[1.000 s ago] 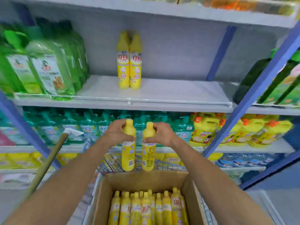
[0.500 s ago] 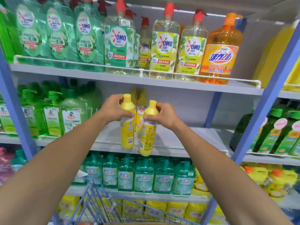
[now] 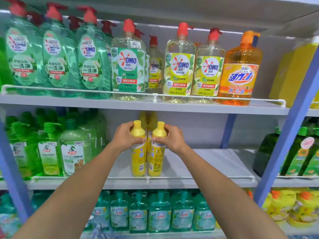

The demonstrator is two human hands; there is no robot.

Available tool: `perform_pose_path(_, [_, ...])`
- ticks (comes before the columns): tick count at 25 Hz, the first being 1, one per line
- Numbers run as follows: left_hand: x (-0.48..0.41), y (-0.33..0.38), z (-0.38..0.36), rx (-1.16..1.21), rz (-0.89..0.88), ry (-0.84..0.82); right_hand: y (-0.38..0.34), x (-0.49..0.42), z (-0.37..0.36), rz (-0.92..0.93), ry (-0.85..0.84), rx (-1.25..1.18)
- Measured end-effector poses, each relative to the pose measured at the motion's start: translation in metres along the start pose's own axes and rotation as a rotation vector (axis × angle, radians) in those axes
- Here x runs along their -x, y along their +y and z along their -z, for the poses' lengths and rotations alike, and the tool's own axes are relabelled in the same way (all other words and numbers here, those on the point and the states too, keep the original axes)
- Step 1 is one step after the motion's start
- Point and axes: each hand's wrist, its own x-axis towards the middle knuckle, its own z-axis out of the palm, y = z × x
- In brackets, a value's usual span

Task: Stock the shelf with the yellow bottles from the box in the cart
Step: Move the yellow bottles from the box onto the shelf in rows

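Yellow pair: left bottle point(image 3: 138, 157) and right bottle point(image 3: 156, 157) upright, caps up, bases at front of grey shelf point(image 3: 198, 163), behind white rail point(image 3: 189, 178). Grips: left hand point(image 3: 125, 137) curled round left neck, right hand point(image 3: 170, 138) round the other. Green bottles point(image 3: 51, 149) beside; blue post point(image 3: 283, 149) right.

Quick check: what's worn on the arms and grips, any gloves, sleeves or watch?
The left grip and right grip are bare hands: no gloves, no rings visible. Both forearms are uncovered to the frame edge; no sleeve in view, no watch or band at either wrist.
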Motion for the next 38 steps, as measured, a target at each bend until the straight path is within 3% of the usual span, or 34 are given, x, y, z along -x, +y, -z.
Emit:
perform_pose_path(6, [-0.001, -0.042, -0.017, 0.243, 0.003, -0.054, 0.038, 0.003, -0.037, -0.067, 0.062, -0.191])
perform_pose_path(10, [0.002, -0.06, -0.012, 0.395, 0.098, -0.263, 0.054, 0.015, -0.044, -0.121, -0.003, -0.256])
perform_pose_path(13, [0.014, -0.075, -0.017, 0.383, 0.138, -0.384, 0.067, 0.023, -0.048, -0.157, -0.059, -0.269])
perform_pose_path(23, [0.031, -0.08, -0.064, 0.299, 0.149, -0.069, 0.07, 0.029, -0.073, -0.234, 0.193, -0.24])
perform_pose_path(34, [0.042, -0.093, -0.072, 0.266, 0.079, -0.083, 0.086, 0.044, -0.081, -0.263, 0.118, -0.308])
perform_pose_path(38, [0.041, -0.086, -0.078, 0.196, 0.082, -0.036, 0.084, 0.043, -0.09, -0.279, 0.194, -0.329])
